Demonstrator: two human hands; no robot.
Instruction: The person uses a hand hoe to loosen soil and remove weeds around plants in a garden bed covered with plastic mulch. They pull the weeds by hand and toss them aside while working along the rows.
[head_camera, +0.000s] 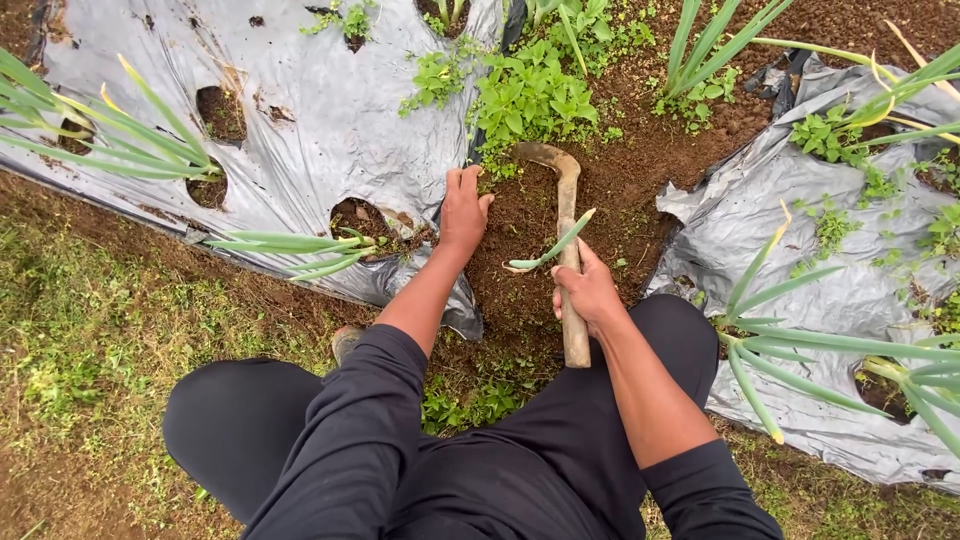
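- Head view, looking straight down: a crouching person in dark sleeves and dark trousers works a strip of bare brown soil (520, 270) between two sheets of grey plastic mulch.
- Right hand (588, 292): fingers closed in a full grip around the wooden handle of a hand hoe (568, 215). Handle is pale, worn and round in section; its butt end projects below the fist toward the person's knees.
- Hoe head: curved, soil-stained, hook-shaped; it lies on the soil beyond the fingertips, bending toward the left hand.
- Loose leaf (548, 252): long, pale green, tapered; it crosses the handle just above the right-hand fingers.
- Left hand (464, 208): fingers bent and pressed down into the crumbly soil, fingertips at the base of a clump of broad-leaved weeds (530, 98). Whether they pinch a stem cannot be told.
- Left mulch sheet (320, 110): wrinkled, glossy, with round planting holes; its edge lies just beside the left-hand fingers.
- Right mulch sheet (800, 300): same material, creased, well apart from the right-hand fingers.
- Onion plants (300, 243): smooth, tubular green leaves rising from the holes.
- Grass (90, 340): short and patchy on the near side of the left sheet.
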